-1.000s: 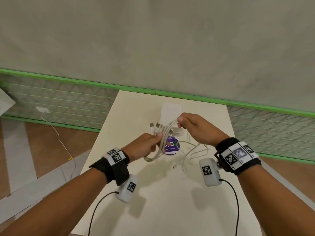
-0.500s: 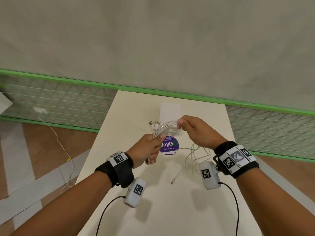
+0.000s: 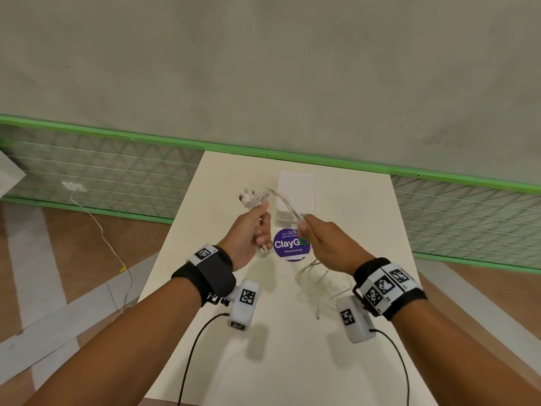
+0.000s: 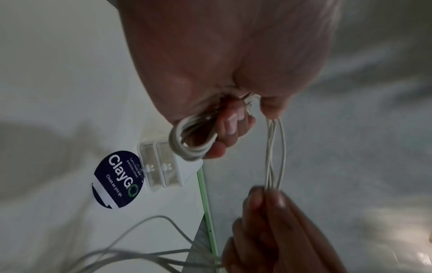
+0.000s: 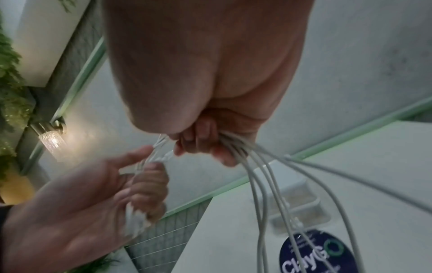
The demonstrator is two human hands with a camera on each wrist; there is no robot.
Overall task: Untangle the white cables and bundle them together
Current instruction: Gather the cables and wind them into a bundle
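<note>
You have the white cables (image 3: 281, 200) strung between both fists above the table (image 3: 292, 361): your left hand (image 3: 251, 232) curls round the coiled part, your right hand (image 3: 328, 244) pinches the loose strands, whose tails drop below its fingers; pull apart too hard and I'd expect the coil to slip out

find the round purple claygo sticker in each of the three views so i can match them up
Head: the ClayGo sticker lies at centre on the table, between the left hand and right hand.
Left wrist: sticker at lower left.
Right wrist: sticker at bottom right, cut by the edge, behind the white cables.
Shared landmark: the clear plastic box touching the sticker.
</note>
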